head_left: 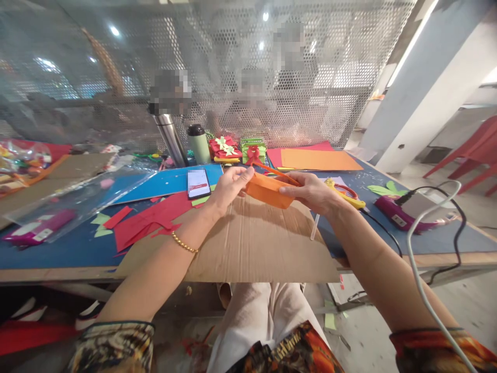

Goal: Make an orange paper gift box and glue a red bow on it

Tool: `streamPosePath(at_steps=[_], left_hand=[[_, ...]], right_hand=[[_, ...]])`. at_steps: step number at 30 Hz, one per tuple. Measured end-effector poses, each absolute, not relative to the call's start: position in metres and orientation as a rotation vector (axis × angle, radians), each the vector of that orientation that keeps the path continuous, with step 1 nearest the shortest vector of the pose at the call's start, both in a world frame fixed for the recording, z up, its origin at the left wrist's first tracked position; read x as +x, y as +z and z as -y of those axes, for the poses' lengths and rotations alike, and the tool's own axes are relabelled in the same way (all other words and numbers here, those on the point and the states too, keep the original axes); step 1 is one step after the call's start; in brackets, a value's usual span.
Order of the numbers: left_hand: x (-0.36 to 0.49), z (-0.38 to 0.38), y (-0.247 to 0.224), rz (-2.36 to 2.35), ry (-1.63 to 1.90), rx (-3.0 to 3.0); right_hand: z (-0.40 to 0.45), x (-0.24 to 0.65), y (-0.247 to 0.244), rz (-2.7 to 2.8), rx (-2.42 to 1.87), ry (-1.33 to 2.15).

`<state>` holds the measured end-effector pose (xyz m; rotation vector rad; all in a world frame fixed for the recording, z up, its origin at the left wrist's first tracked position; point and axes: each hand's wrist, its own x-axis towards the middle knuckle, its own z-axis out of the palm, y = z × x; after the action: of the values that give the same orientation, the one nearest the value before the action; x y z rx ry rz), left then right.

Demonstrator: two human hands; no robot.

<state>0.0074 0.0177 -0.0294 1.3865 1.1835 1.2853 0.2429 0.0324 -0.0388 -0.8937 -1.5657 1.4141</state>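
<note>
Between my two hands is an orange paper box (269, 191) with a thin strip arching over it like a handle. My left hand (236, 182) pinches its left end with thumb and fingers. At the right end, my right hand (305, 190) grips the paper, thumb on the near wall. The box is held a little above a brown cardboard sheet (248, 243). Just behind stand a red paper piece with pale green flowers (225, 147) and a green paper box with a red bow (253, 149).
Red paper scraps (147, 223) and a phone (198, 184) lie left. A steel flask (171, 140) and a green bottle (199, 145) stand behind. On the right are a yellow glue gun (349, 197), orange sheets (320, 159), a purple power strip (399, 212) and a white cable (415, 264).
</note>
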Motion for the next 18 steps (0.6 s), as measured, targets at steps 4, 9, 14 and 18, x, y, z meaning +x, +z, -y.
streamPosePath(at_steps=[4,9,14,18], left_hand=[[0.013,-0.012,-0.034,-1.039,1.016,1.247],[0.022,-0.010,-0.037,-1.058,1.025,1.073],[0.020,-0.014,-0.038,-0.998,1.105,0.971],[0.017,-0.017,-0.041,-0.958,1.123,0.943]], right_hand=[[-0.035,0.241,-0.043,1.693,-0.867,1.402],[-0.044,0.241,-0.054,1.815,-0.891,1.108],[-0.046,0.243,-0.057,1.980,-0.875,0.584],[-0.046,0.240,-0.060,1.949,-0.839,0.567]])
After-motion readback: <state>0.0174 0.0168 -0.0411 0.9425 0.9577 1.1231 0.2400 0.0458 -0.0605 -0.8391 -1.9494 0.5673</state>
